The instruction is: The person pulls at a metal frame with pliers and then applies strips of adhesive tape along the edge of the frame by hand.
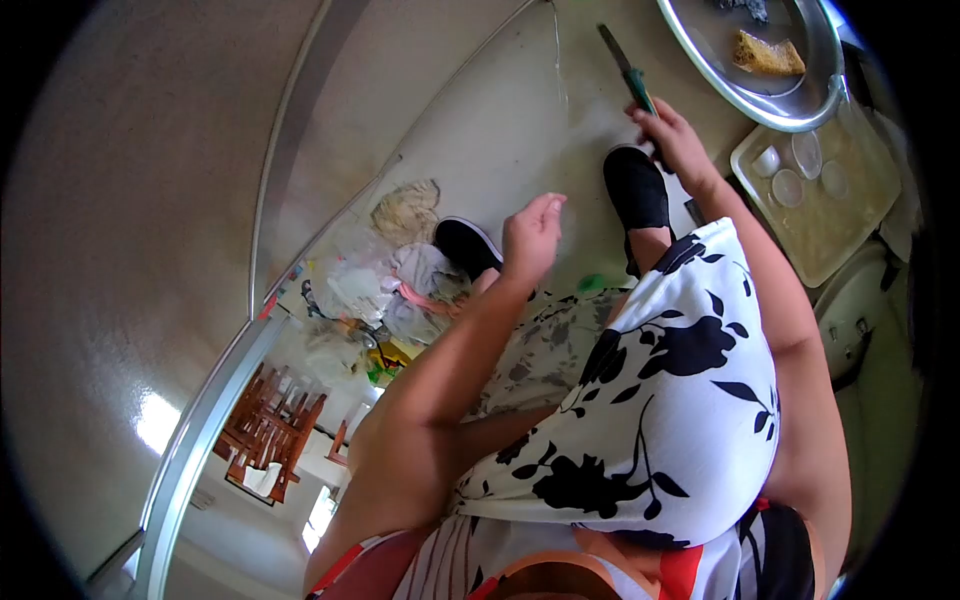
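Note:
My right hand is wrapped round the dark green handle of a knife, above the black shoe on the right. The blade points up and to the left, touching nothing. My left hand is closed in front of my body, beside the other black shoe; its fingers are curled in and anything inside them is hidden. Between the two hands lies the pale floor.
At the top right stands a metal basin holding a yellowish sponge-like piece. Below it is a tray with small clear lids or cups. Plastic bags and a beige cloth lie at the left by the wall.

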Action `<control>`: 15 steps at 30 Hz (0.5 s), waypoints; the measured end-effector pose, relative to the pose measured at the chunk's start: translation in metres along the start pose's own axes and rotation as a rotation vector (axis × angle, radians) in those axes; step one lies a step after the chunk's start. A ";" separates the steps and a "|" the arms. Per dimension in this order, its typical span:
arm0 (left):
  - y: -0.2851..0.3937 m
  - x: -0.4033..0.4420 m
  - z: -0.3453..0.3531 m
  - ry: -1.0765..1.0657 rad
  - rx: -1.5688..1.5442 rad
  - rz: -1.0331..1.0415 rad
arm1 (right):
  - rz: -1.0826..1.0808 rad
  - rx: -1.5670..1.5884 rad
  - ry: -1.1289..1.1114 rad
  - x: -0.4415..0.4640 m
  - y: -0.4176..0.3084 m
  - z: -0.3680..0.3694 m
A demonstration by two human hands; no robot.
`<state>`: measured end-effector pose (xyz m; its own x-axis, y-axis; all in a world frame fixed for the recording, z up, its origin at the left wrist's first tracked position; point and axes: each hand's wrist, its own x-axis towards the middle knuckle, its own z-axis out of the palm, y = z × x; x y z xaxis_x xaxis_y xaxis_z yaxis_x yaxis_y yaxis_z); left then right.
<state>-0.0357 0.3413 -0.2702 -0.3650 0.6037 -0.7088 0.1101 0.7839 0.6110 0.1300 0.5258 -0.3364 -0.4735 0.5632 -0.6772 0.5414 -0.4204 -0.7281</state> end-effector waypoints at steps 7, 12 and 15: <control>-0.005 0.004 -0.080 -0.146 -0.206 -0.299 | -0.175 -1.136 0.358 -0.010 0.031 0.006; -0.037 0.047 -0.165 0.146 0.492 0.000 | -0.251 -1.119 0.259 -0.007 -0.036 0.018; -0.041 0.068 -0.185 0.160 0.546 0.021 | -0.342 -0.937 0.027 -0.007 -0.096 0.014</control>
<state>-0.2362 0.3229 -0.2784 -0.4881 0.6236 -0.6107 0.5654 0.7589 0.3231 0.0715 0.5525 -0.2635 -0.6968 0.5697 -0.4358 0.7139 0.4922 -0.4981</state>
